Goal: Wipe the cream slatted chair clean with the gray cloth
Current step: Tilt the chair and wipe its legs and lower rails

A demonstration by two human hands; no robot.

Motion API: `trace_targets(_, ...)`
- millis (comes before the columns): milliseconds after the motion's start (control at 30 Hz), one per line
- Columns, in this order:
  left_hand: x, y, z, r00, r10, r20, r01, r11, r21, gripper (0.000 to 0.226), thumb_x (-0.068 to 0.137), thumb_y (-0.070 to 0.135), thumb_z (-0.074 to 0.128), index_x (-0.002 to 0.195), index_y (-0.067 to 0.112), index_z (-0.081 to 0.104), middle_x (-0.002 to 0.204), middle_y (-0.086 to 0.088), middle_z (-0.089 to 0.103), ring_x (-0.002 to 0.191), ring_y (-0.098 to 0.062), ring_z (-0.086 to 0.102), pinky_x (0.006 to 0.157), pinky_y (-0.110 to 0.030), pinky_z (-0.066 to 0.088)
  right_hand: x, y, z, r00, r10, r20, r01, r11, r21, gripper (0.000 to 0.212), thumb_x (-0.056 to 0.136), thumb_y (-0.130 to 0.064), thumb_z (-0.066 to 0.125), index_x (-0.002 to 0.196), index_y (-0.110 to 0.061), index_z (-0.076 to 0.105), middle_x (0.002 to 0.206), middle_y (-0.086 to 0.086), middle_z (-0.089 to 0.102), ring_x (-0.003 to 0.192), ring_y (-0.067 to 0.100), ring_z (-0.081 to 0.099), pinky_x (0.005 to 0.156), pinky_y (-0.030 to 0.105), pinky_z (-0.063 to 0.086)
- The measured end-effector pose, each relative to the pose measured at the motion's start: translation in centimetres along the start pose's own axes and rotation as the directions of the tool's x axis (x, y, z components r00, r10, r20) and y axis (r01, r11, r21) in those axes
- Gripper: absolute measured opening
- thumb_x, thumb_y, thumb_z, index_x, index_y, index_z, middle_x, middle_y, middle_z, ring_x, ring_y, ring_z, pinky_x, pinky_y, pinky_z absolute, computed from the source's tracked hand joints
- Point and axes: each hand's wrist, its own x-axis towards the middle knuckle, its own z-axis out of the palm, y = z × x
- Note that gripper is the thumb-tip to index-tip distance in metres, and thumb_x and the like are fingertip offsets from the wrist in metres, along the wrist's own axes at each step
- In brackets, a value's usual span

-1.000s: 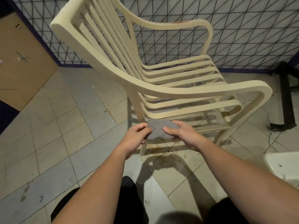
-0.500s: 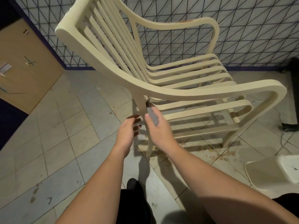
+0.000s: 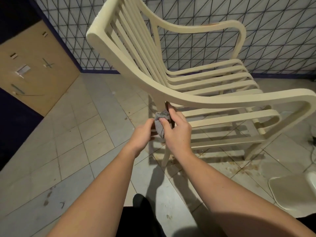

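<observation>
The cream slatted chair [image 3: 188, 93] stands on the tiled floor, seen from its side, with its near armrest sweeping across the view. The gray cloth [image 3: 159, 124] is wrapped around the chair's near back leg just below the armrest. My right hand [image 3: 176, 132] grips the cloth against that leg, thumb on the front of it and fingers reaching behind. My left hand [image 3: 142, 134] is curled at the cloth's left side, touching it and the leg. The part of the leg behind the hands is hidden.
A wire mesh fence [image 3: 256, 23] runs behind the chair. A brown board [image 3: 34, 69] leans at the left. A white plastic object [image 3: 294, 194] lies on the floor at the right. Dirt stains [image 3: 230, 166] mark the tiles under the chair.
The cloth went from spread between both hands in front of the chair to wrapped on the back leg. Both hands rose and closed around it; my view shifted so the chair sits further right.
</observation>
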Motion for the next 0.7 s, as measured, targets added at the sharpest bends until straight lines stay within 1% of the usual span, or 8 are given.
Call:
trace_targets(67, 0.3, 1.7, -0.9, 0.978, 0.184, -0.097, -0.184, 0.983, 0.006, 0.028, 0.102, 0.022, 0.047, 0.093, 0.023, 0.073, 0.089, 0.008, 0.077, 0.092, -0.017, 0.069, 0.086, -0.029, 0.052, 0.0, 0.6, 0.1, 1.000, -0.010, 0.015, 0.010, 1.000, 0.000, 0.036, 0.094, -0.021, 0.067, 0.129, -0.015, 0.065, 0.104, -0.008, 0.060, 0.099, 0.005, 0.056, 0.085, 0.004, 0.039)
trace_targets(167, -0.1, 3.9, -2.1, 0.825, 0.511, -0.242, -0.525, 0.851, 0.006, 0.022, 0.093, 0.015, 0.053, 0.096, 0.024, 0.073, 0.099, -0.003, 0.075, 0.101, -0.026, 0.069, 0.092, -0.035, 0.055, -0.8, 2.7, 0.0, 0.997, 0.051, 0.051, -0.051, 0.999, 0.007, 0.030, 0.093, -0.019, 0.068, 0.122, -0.016, 0.070, 0.100, -0.009, 0.064, 0.095, -0.003, 0.058, 0.083, 0.009, 0.041)
trace_targets(233, -0.6, 4.5, -2.1, 0.758, 0.617, -0.212, -0.619, 0.783, 0.065, 0.018, 0.093, 0.012, 0.057, 0.097, 0.023, 0.071, 0.098, -0.002, 0.074, 0.099, -0.026, 0.069, 0.091, -0.038, 0.056, -1.1, 2.8, 0.0, 0.997, 0.076, 0.000, -0.076, 0.997, 0.031, 0.029, 0.090, -0.015, 0.071, 0.119, -0.014, 0.072, 0.096, -0.023, 0.062, 0.096, -0.015, 0.057, 0.085, 0.003, 0.039)
trace_targets(300, -0.9, 4.8, -2.1, 0.759, 0.629, -0.168, -0.627, 0.776, 0.077, 0.013, 0.094, 0.012, 0.063, 0.103, 0.017, 0.069, 0.100, -0.003, 0.074, 0.098, -0.021, 0.071, 0.089, -0.035, 0.058, -0.7, 1.6, 0.2, 0.997, 0.043, -0.069, -0.036, 0.995, 0.090, 0.031, 0.089, -0.011, 0.072, 0.120, -0.010, 0.071, 0.098, -0.031, 0.058, 0.096, -0.020, 0.055, 0.086, -0.001, 0.036)
trace_targets(367, -0.9, 5.0, -2.2, 0.764, 0.624, -0.168, -0.614, 0.782, 0.109, 0.015, 0.094, 0.014, 0.067, 0.108, 0.010, 0.069, 0.101, -0.001, 0.074, 0.097, -0.013, 0.071, 0.085, -0.027, 0.057, 0.0, -0.2, 0.5, 0.993, -0.011, -0.120, 0.029, 0.989, 0.145, 0.032, 0.090, -0.010, 0.072, 0.121, -0.009, 0.070, 0.099, -0.029, 0.059, 0.096, -0.018, 0.056, 0.086, 0.000, 0.036)
trace_targets(500, -0.6, 5.7, -1.8, 0.774, 0.615, -0.149, -0.595, 0.788, 0.160, 0.011, 0.095, 0.016, 0.068, 0.106, 0.015, 0.069, 0.098, 0.011, 0.073, 0.092, 0.001, 0.069, 0.080, -0.015, 0.053, 0.3, 0.0, 1.4, 0.994, -0.025, -0.104, 0.037, 0.993, 0.110, 0.030, 0.091, -0.015, 0.069, 0.121, -0.014, 0.069, 0.098, -0.011, 0.062, 0.097, 0.001, 0.059, 0.088, 0.011, 0.043)
trace_targets(600, -0.5, 6.1, -1.6, 0.778, 0.617, -0.121, -0.597, 0.785, 0.165, 0.008, 0.097, 0.019, 0.066, 0.105, 0.022, 0.067, 0.099, 0.012, 0.073, 0.095, -0.002, 0.070, 0.086, -0.026, 0.058, -0.8, 2.6, 1.7, 0.996, 0.080, -0.036, -0.078, 0.996, 0.047, 0.027, 0.093, -0.019, 0.067, 0.119, -0.012, 0.070, 0.105, -0.004, 0.066, 0.100, 0.007, 0.060, 0.094, 0.020, 0.048)
trace_targets(700, -0.2, 6.1, -1.9, 0.781, 0.618, -0.088, -0.604, 0.783, 0.149, 0.008, 0.097, 0.019, 0.066, 0.103, 0.022, 0.068, 0.098, 0.011, 0.074, 0.096, -0.006, 0.071, 0.090, -0.034, 0.059, -1.3, 2.6, 1.4, 0.991, 0.117, -0.061, -0.110, 0.989, 0.102, 0.026, 0.094, -0.018, 0.067, 0.117, -0.008, 0.072, 0.096, -0.018, 0.065, 0.098, -0.008, 0.059, 0.089, 0.010, 0.044)
